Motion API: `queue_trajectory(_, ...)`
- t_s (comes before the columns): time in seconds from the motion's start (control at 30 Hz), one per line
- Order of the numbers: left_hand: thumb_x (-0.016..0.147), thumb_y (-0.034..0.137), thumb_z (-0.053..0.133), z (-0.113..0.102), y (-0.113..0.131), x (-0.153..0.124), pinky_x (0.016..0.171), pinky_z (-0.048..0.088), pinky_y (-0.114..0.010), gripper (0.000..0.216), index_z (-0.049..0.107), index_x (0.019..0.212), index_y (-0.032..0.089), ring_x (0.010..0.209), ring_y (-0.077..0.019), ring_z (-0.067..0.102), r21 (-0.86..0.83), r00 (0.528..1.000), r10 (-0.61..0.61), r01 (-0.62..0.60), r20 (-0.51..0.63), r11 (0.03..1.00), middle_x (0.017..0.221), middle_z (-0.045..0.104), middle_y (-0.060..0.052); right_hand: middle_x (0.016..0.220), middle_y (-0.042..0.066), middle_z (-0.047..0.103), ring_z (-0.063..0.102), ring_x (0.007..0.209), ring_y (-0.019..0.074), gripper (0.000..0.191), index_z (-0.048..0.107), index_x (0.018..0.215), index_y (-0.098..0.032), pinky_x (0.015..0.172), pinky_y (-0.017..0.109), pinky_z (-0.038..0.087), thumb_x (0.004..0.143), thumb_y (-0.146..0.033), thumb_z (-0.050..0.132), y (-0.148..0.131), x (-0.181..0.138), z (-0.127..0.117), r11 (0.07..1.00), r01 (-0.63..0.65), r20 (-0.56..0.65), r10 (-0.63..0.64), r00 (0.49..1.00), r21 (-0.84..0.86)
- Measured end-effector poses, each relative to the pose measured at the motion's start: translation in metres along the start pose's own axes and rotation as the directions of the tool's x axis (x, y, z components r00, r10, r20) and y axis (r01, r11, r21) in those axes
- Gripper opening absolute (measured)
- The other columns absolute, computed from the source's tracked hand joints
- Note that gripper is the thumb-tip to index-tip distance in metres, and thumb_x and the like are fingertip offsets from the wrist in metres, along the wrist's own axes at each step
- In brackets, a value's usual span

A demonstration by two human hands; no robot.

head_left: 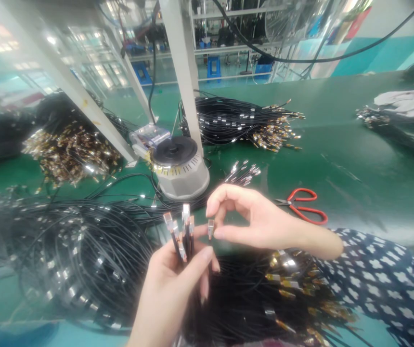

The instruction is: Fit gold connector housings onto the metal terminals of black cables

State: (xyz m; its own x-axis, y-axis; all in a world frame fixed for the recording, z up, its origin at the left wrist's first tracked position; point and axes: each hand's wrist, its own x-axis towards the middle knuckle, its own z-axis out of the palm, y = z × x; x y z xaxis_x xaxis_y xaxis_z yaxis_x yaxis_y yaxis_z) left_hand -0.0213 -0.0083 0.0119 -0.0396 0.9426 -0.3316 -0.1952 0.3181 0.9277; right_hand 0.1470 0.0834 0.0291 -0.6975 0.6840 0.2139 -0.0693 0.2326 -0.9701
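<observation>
My left hand (pixel 185 270) is closed round several black cables (pixel 188 246), whose ends with small metal connectors (pixel 186 213) stick up above the fingers. Just to the right, my right hand (pixel 246 217) has thumb and forefinger curled about a single small metal connector (pixel 211 227); whether the fingertips press on it, I cannot tell. This connector stands apart from the bunch, close to the left fingertips. Below both hands lies a large bundle of black cables (pixel 243 294) with yellow-banded ends, partly hidden by the left hand.
Red-handled scissors (pixel 308 207) lie right of my right hand. A round grey tape dispenser (pixel 181 176) stands beyond the hands, near white metal posts (pixel 181 62). Cable bundles (pixel 243 120) lie at the back, with coiled cables (pixel 73 260) at the left on the green table (pixel 355 168).
</observation>
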Motion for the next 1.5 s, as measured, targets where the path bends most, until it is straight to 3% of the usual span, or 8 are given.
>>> queue_trajectory(0.83,0.078,0.029,0.073,0.003,0.0,-0.001,0.039,0.037,-0.017,0.029,0.07,0.104,0.016,0.037,-0.0065,0.05,-0.006,0.999,0.024,-0.024,-0.029,1.0,0.06,0.067,0.0,0.093,0.001,0.057,0.059,0.078,0.0107,0.02,0.054,0.093,-0.016,0.077,0.026,0.051,0.078,-0.009,0.066,0.0,-0.001,0.005,1.0,-0.004,-0.049,0.003,0.999,-0.019)
queue_trajectory(1.03,0.079,0.025,0.071,0.01,0.002,-0.005,0.039,0.036,-0.016,0.026,0.07,0.103,0.015,0.037,-0.0055,0.048,0.026,0.993,0.057,-0.054,-0.106,0.998,0.059,0.066,0.0,0.089,0.0,0.058,0.059,0.075,0.0103,0.02,0.054,0.087,-0.016,0.072,0.025,0.049,0.075,-0.009,0.068,-0.005,0.002,0.01,0.982,-0.185,-0.099,0.187,0.977,0.023)
queue_trajectory(1.23,0.079,0.024,0.07,0.01,0.001,-0.005,0.037,0.032,-0.015,0.023,0.07,0.101,0.015,0.036,-0.0051,0.046,-0.013,0.989,0.074,-0.076,-0.126,0.997,0.059,0.065,0.0,0.092,0.002,0.062,0.064,0.081,0.0154,0.026,0.054,0.094,-0.018,0.072,0.028,0.049,0.077,-0.024,0.072,0.007,-0.002,0.007,0.932,-0.293,-0.104,0.319,0.942,0.213)
queue_trajectory(1.37,0.078,0.024,0.07,0.009,0.002,-0.005,0.038,0.035,-0.016,0.026,0.068,0.102,0.016,0.036,-0.0058,0.047,-0.025,0.984,0.086,-0.091,-0.157,0.996,0.06,0.066,-0.001,0.095,0.005,0.065,0.062,0.091,0.0172,0.017,0.058,0.093,-0.017,0.081,0.031,0.048,0.085,-0.031,0.063,0.014,-0.008,0.01,0.93,-0.263,-0.216,0.321,0.922,0.258)
queue_trajectory(1.5,0.077,0.024,0.072,0.009,0.003,-0.005,0.038,0.036,-0.016,0.026,0.068,0.102,0.015,0.036,-0.0061,0.048,-0.017,0.982,0.088,-0.092,-0.167,0.996,0.059,0.066,-0.001,0.09,0.006,0.066,0.06,0.087,0.0176,0.022,0.063,0.087,-0.014,0.084,0.033,0.046,0.085,-0.036,0.062,0.013,-0.01,0.021,0.951,-0.233,-0.223,0.277,0.935,0.202)
